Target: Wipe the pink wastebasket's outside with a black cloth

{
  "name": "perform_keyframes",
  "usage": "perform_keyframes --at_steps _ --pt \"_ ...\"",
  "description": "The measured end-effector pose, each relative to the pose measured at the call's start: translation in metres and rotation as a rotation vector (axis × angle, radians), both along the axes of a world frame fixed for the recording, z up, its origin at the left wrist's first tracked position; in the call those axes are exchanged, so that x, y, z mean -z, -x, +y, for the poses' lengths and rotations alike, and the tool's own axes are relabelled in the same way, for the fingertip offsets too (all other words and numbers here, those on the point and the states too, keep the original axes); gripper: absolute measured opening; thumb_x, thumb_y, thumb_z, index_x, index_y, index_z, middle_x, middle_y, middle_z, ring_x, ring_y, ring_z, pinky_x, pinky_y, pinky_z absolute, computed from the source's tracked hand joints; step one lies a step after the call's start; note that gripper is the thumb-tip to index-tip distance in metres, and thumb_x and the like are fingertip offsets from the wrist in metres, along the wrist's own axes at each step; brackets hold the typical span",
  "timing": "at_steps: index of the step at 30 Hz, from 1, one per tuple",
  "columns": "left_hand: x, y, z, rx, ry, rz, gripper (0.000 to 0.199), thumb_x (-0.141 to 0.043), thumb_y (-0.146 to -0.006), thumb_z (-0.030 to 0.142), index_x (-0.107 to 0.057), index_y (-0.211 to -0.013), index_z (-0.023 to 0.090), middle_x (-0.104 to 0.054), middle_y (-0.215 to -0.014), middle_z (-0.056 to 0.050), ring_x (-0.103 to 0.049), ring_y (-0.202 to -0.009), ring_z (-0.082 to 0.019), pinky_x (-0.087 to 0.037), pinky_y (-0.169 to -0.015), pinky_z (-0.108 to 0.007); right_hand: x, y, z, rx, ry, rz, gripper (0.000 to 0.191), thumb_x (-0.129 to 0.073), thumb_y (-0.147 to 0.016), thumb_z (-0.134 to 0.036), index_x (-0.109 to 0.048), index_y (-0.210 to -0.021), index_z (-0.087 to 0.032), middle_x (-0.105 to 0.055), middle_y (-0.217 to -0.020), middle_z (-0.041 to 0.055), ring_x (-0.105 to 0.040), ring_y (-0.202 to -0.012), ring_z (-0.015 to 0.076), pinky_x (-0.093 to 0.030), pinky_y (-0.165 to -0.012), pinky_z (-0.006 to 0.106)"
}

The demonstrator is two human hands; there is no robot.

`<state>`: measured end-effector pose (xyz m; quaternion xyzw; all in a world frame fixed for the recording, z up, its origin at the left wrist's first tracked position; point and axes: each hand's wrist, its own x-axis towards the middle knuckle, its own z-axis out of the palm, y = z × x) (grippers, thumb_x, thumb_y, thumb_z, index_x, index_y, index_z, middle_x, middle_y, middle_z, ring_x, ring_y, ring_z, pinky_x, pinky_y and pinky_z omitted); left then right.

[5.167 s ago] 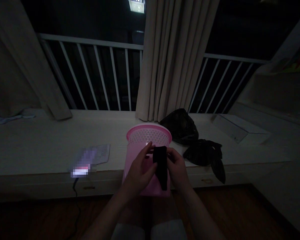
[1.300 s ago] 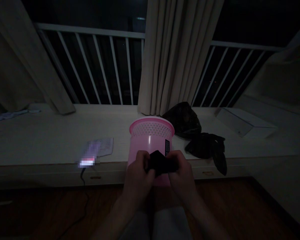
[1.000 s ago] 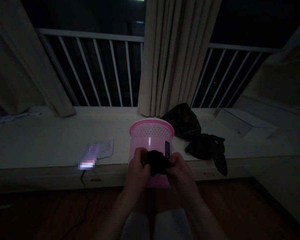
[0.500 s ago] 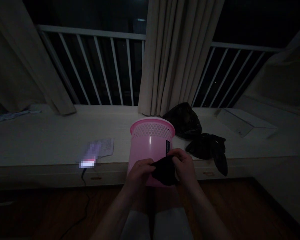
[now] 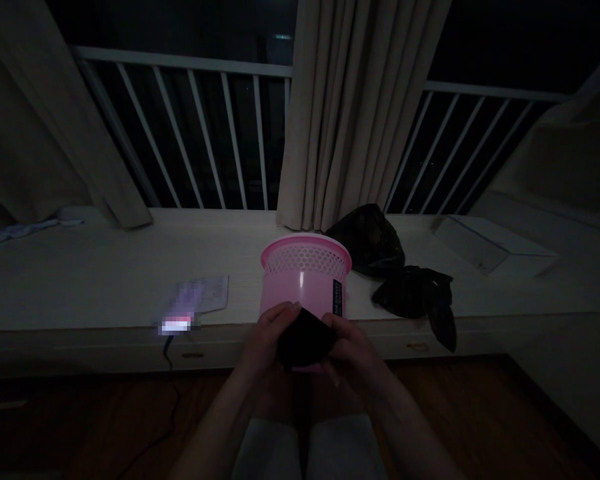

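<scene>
Both of my hands grip a small, soft, folded black bag-like piece (image 5: pixel 305 339) in front of me; its exact kind is too dark to make out. My left hand (image 5: pixel 265 337) pinches its upper left corner between thumb and fingers. On the other side, my right hand (image 5: pixel 350 347) is closed on its right edge. Right behind it stands a pink wastebasket (image 5: pixel 300 287), upright, with a honeycomb band under its rim and a black label on its right side. The hands and the black piece cover the basket's lower part.
Two black plastic bags, a larger one (image 5: pixel 370 240) and a smaller one (image 5: pixel 415 293), lie right of the basket on the white ledge (image 5: pixel 130 260). A white box (image 5: pixel 495 247) sits farther right. Papers (image 5: pixel 214 293) and a blurred lit device with a cable (image 5: pixel 173 413) are at left.
The black piece has moved slightly left and now looks more compact, its top corner raised. Both hands have shifted left, and the right hand has come lower along its edge.
</scene>
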<state>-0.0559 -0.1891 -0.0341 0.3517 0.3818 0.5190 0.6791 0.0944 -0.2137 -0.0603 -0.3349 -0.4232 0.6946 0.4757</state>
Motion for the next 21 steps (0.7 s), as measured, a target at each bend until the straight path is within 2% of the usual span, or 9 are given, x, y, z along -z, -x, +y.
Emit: perform_keyframes --at_steps 2,4,7,9,11,14,16,19,21 --pt "-0.001 0.002 -0.002 0.059 0.036 0.009 0.048 -0.085 -0.048 0.051 -0.054 -0.057 0.016 -0.046 -0.051 0.006 -0.04 -0.047 -0.008 -0.031 -0.045 -0.02 0.001 0.0 -0.007 -0.129 0.03 0.068 0.028 -0.07 -0.06 -0.029 -0.058 -0.083 -0.019 -0.054 -0.049 -0.0081 -0.044 -0.032 0.0072 -0.032 -0.032 0.016" --pt "0.0 0.003 -0.003 0.157 0.068 0.007 0.046 -0.084 -0.05 0.05 -0.056 -0.058 0.015 -0.05 -0.052 0.004 -0.043 -0.048 -0.009 -0.033 -0.047 -0.021 -0.002 -0.001 -0.014 -0.276 0.049 0.046 0.039 -0.075 -0.06 -0.032 -0.061 -0.092 -0.017 -0.057 -0.054 -0.0066 -0.045 -0.034 0.0069 -0.036 -0.034 0.017" --pt "0.005 0.001 -0.004 0.307 0.097 -0.007 0.046 -0.08 -0.056 0.054 -0.057 -0.058 0.014 -0.05 -0.052 0.002 -0.043 -0.047 -0.009 -0.033 -0.048 -0.023 -0.007 -0.004 -0.02 -0.53 0.011 -0.072 0.038 -0.081 -0.057 -0.034 -0.063 -0.085 -0.015 -0.056 -0.053 -0.0061 -0.046 -0.037 0.007 -0.036 -0.035 0.017" --pt "0.008 -0.001 -0.004 0.33 0.085 0.015 0.048 -0.079 -0.057 0.056 -0.056 -0.057 0.015 -0.049 -0.052 0.002 -0.042 -0.047 -0.009 -0.032 -0.048 -0.023 -0.01 -0.005 -0.02 -0.566 -0.028 -0.099 0.038 -0.084 -0.054 -0.035 -0.063 -0.079 -0.016 -0.057 -0.053 -0.0052 -0.049 -0.039 0.0082 -0.038 -0.036 0.017" --pt "0.008 0.0 -0.003 0.241 0.0 0.077 0.047 -0.079 -0.057 0.057 -0.057 -0.06 0.015 -0.05 -0.054 0.003 -0.042 -0.05 -0.009 -0.032 -0.048 -0.022 -0.012 -0.007 -0.016 -0.4 -0.034 -0.065 0.038 -0.084 -0.056 -0.037 -0.062 -0.08 -0.016 -0.058 -0.053 -0.0048 -0.048 -0.037 0.0075 -0.036 -0.034 0.017" --pt "0.006 0.007 -0.006 0.064 -0.2 0.173 0.042 -0.071 -0.067 0.058 -0.063 -0.07 0.017 -0.054 -0.059 0.002 -0.046 -0.054 -0.011 -0.035 -0.051 -0.022 -0.016 -0.008 -0.006 0.026 -0.013 0.035 0.035 -0.081 -0.061 -0.039 -0.056 -0.076 -0.018 -0.055 -0.047 -0.0065 -0.035 -0.026 0.0031 -0.026 -0.028 0.014" --pt "0.004 0.012 -0.011 0.061 -0.287 0.234 0.034 -0.068 -0.073 0.052 -0.065 -0.075 0.018 -0.058 -0.062 0.0 -0.05 -0.055 -0.012 -0.039 -0.053 -0.024 -0.018 -0.008 0.0 0.235 -0.014 0.088 0.036 -0.08 -0.063 -0.039 -0.052 -0.073 -0.019 -0.052 -0.043 -0.0083 -0.029 -0.023 0.0014 -0.021 -0.026 0.013" --pt "0.004 0.012 -0.017 0.123 -0.347 0.356 0.023 -0.074 -0.068 0.037 -0.065 -0.08 0.019 -0.065 -0.073 -0.002 -0.058 -0.066 -0.016 -0.044 -0.061 -0.026 -0.017 -0.007 0.003 0.32 -0.037 0.082 0.036 -0.078 -0.067 -0.04 -0.049 -0.074 -0.019 -0.048 -0.038 -0.0099 -0.031 -0.023 0.0026 -0.021 -0.026 0.012" --pt "0.006 0.008 -0.018 0.067 -0.353 0.413 0.022 -0.074 -0.066 0.033 -0.063 -0.079 0.019 -0.065 -0.074 -0.001 -0.059 -0.069 -0.016 -0.044 -0.062 -0.025 -0.016 -0.007 0.002 0.305 -0.054 0.062 0.035 -0.075 -0.071 -0.042 -0.05 -0.078 -0.019 -0.046 -0.037 -0.0103 -0.034 -0.023 0.0042 -0.023 -0.026 0.012"
